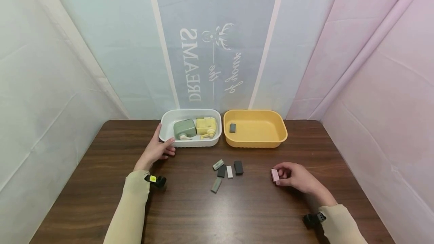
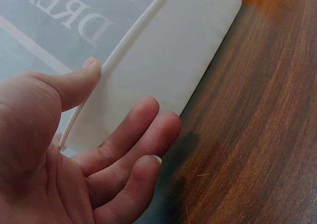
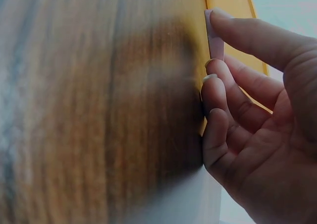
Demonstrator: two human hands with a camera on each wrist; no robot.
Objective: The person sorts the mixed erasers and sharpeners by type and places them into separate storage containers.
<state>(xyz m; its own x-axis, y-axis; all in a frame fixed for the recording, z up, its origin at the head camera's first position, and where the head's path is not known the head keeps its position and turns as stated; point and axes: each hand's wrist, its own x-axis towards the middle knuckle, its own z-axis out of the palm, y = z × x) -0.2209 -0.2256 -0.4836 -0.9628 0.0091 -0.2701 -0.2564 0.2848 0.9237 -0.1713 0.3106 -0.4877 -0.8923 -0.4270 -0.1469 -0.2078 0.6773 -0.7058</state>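
Between thumb and fingertips, my right hand (image 1: pixel 293 176) pinches a small pink eraser (image 1: pixel 274 175), low over the right part of the table. In the right wrist view the eraser (image 3: pixel 215 43) stands on edge, partly hidden by the thumb. My left hand (image 1: pixel 156 153) rests at the front left corner of the white basket (image 1: pixel 190 144). Its thumb touches the rim, and the other fingers spread loosely along the outside. Inside the basket lie a green boxy thing (image 1: pixel 184 127) and a yellow one (image 1: pixel 205 126), both with crank-like handles.
A yellow basket (image 1: pixel 261 144) stands right of the white one, with a small grey block (image 1: pixel 232 128) inside. Several loose blocks lie mid-table, among them a black one (image 1: pixel 239 168), a white one (image 1: pixel 229 172) and a grey-green one (image 1: pixel 216 185). Cloth walls enclose the table.
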